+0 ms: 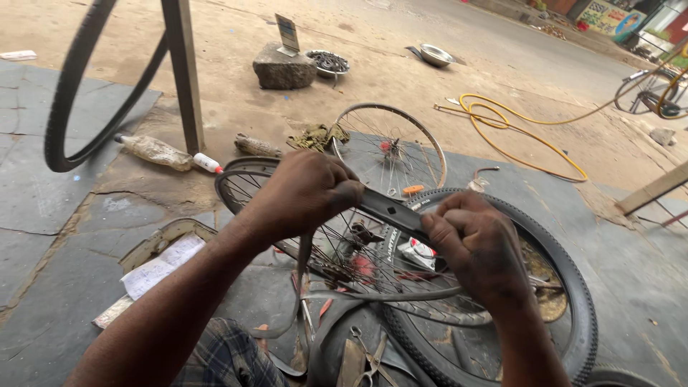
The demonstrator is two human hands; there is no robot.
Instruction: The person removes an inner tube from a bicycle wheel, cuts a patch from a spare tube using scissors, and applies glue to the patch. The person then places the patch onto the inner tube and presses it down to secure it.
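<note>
Gripping a black rubber strip (390,213) stretched between them, the left hand (304,192) and right hand (476,247) are both closed tight; steady, even tension seems wise. Below lie a spoked wheel (344,251) and tyre (566,287), with scissors (367,358) crowding near the knee.

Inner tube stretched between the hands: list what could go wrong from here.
1. The inner tube is pulled taut between the left hand and right hand; it might slip from the grimy fingers and snap back.
2. Its loose end hangs over the spoked wheel and could snag in the spokes.
3. Pliers and scraps lie close below, where a dropped tube might get nicked.
</note>
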